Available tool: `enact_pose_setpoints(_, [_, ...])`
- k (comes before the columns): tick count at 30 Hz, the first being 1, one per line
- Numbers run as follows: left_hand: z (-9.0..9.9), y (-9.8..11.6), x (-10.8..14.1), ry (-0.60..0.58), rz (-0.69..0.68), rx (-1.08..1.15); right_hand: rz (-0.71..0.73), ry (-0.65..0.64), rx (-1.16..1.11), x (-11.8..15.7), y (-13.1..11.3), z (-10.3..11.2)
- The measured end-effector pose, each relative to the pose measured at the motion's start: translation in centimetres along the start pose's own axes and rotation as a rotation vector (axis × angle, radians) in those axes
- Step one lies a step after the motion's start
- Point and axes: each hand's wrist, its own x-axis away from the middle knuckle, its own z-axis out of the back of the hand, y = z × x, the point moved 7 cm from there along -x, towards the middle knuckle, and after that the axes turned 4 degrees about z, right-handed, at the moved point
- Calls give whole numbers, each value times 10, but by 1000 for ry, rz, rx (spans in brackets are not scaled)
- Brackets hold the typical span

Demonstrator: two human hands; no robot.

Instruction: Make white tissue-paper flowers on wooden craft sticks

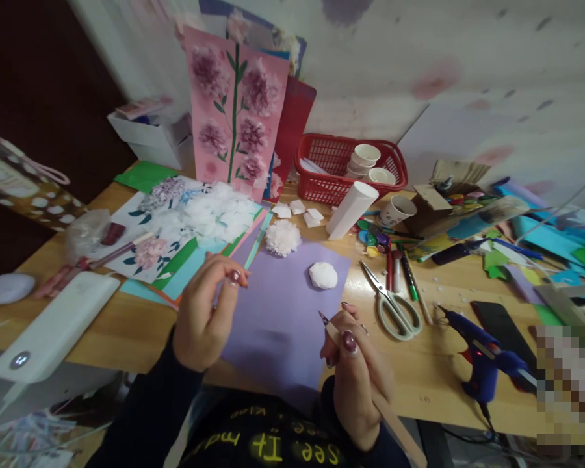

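Observation:
My left hand (pixel 207 312) is raised over the left edge of a purple paper sheet (pixel 277 318), thumb and fingertips pinched together. Whatever may be between them is too small to make out. My right hand (pixel 355 370) grips a pale, slim-handled tool (pixel 400 432) with a dark pointed tip, aimed up and left over the sheet's right side. A round white paper wad (pixel 323 275) rests on the sheet beyond that tip. A fluffy white paper flower (pixel 283 238) lies at its far edge.
Scissors (pixel 397 315), markers (pixel 409 273) and a blue glue gun (pixel 478 354) lie on the right. Behind stand a white paper roll (pixel 351 211), a paper cup (pixel 397 210) and a red basket (pixel 322 185). White tissue pieces (pixel 219 211) and a power bank (pixel 53 325) are left.

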Motion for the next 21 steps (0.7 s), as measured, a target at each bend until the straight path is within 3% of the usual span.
enact_pose_setpoints(7, [-29,30,15,-259,14,277,28,-69,-13,1,-3,-9])
enact_pose_setpoints(13, [-41,33,12,-417,15,489,40,-156,-23,0,-5,-11])
enact_pose_setpoints(16, [-44,29,11,-486,42,569,-77,-247,-189,3,8,-15])
enact_pose_setpoints(21, [-46,32,13,-613,3,594,-429,-389,-618,12,29,-30])
